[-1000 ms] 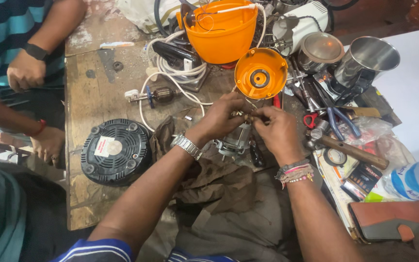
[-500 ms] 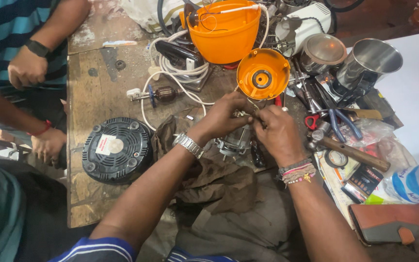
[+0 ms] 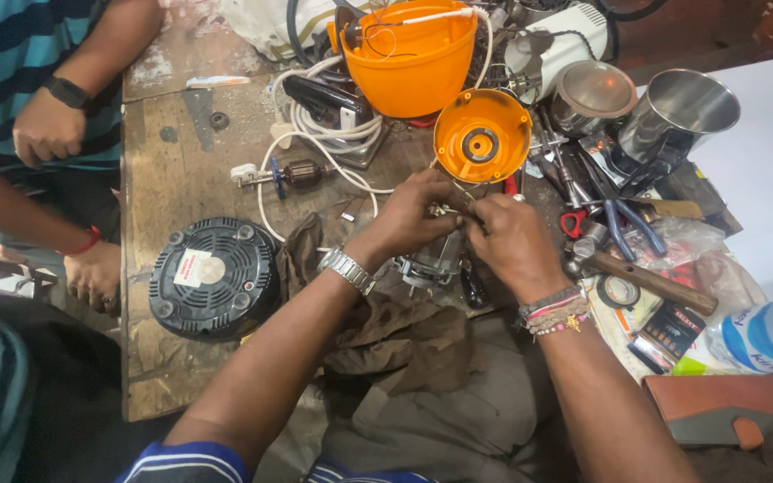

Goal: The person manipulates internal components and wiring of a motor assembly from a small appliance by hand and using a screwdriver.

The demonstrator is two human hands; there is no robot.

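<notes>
From the head camera I see my left hand [image 3: 409, 215] and right hand [image 3: 513, 243] meeting over a small metal motor [image 3: 429, 261], which lies on the wooden bench [image 3: 158, 179] just below the round orange cap [image 3: 481, 137]. The fingertips of both hands are pressed together, pinching thin wires [image 3: 447, 211] at the top of the motor; I cannot tell exactly which wire each finger holds. Left of the motor, a brown rag [image 3: 404, 331] spreads under my left wrist, and further left sits a black round base [image 3: 214, 277]. Above the cap stands an orange housing [image 3: 409, 55]. Right of the motor lie a hammer [image 3: 646, 277] and pliers [image 3: 615, 224]. At the bench's far left edge another person's hand [image 3: 96, 273] rests.
</notes>
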